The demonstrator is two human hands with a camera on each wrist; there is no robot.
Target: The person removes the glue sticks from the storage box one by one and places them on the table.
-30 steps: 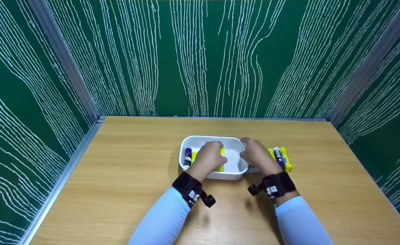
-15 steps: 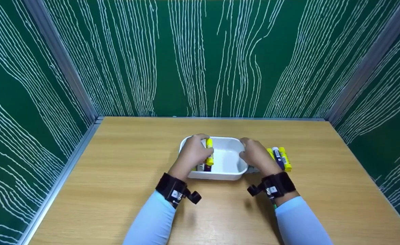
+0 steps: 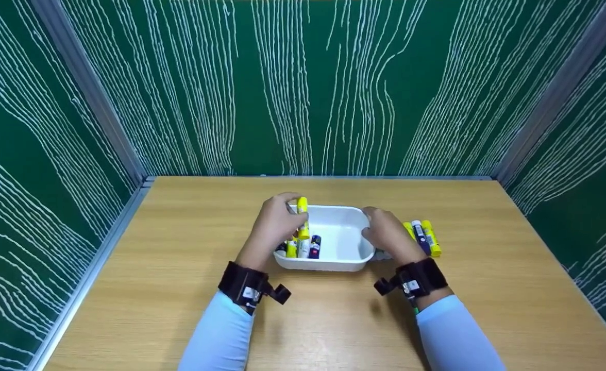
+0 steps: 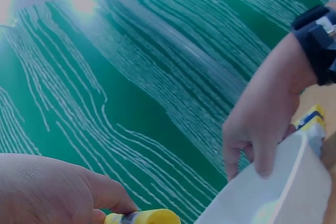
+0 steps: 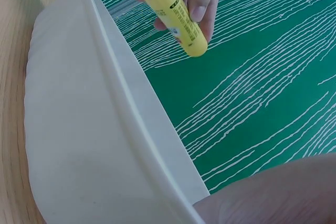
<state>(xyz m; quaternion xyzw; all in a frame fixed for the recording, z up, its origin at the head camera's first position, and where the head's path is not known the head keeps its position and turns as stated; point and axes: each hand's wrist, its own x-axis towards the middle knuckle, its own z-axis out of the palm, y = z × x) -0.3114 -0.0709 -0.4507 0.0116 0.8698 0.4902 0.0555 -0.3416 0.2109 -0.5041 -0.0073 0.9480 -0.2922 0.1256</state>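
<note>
My left hand (image 3: 276,220) pinches a yellow glue stick (image 3: 303,220) above the left part of a white plastic tub (image 3: 334,265). In the right wrist view the same glue stick (image 5: 176,19) is tilted, apart from the tub, between thumb and fingers. Inside the tub, at its left end, lie several glue sticks: a dark blue one (image 3: 315,247), a white one (image 3: 304,249) and a yellow one (image 3: 291,249) among them. My right hand (image 3: 391,236) grips the tub's right rim; the left wrist view shows this hand (image 4: 268,108) with fingers over the wall.
Right of the tub, partly behind my right hand, a yellow glue stick (image 3: 431,239) and a dark blue one with a white end (image 3: 419,237) lie side by side with another yellow one. Green white-lined panels (image 3: 334,103) enclose the wooden table (image 3: 189,226).
My left hand has lifted the yellow glue stick out of the tub and moved it left, uncovering the glue sticks below. The right hand has stayed on the rim.
</note>
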